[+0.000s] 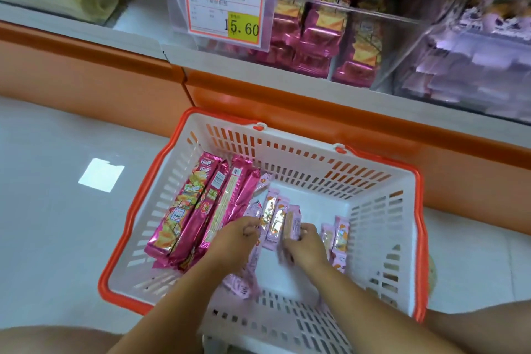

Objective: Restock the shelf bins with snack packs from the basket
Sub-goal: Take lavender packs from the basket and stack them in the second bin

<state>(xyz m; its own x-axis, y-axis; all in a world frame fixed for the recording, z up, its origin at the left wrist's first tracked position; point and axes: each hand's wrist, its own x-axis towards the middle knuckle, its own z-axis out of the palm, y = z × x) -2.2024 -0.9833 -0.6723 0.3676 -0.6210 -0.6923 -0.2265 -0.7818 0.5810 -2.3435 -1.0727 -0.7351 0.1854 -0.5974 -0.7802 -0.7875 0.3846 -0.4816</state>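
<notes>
A shop, seen from the foot of a display shelf. Marked out by a printed price tag (227, 16) reading 15.60 in a clear holder, fixed to the front of a clear plastic bin (359, 12) stacked with identical pink snack packs (324, 29). Just beside it, a second clear bin (431, 37) full of pale purple packs (474, 66). Below, an orange shelf base (287, 106) along a pale tiled floor (51, 224). On the floor, a white shopping basket (379, 221) with an orange rim, loaded with long pink packs (198, 210) and small pink packs (275, 218).
</notes>
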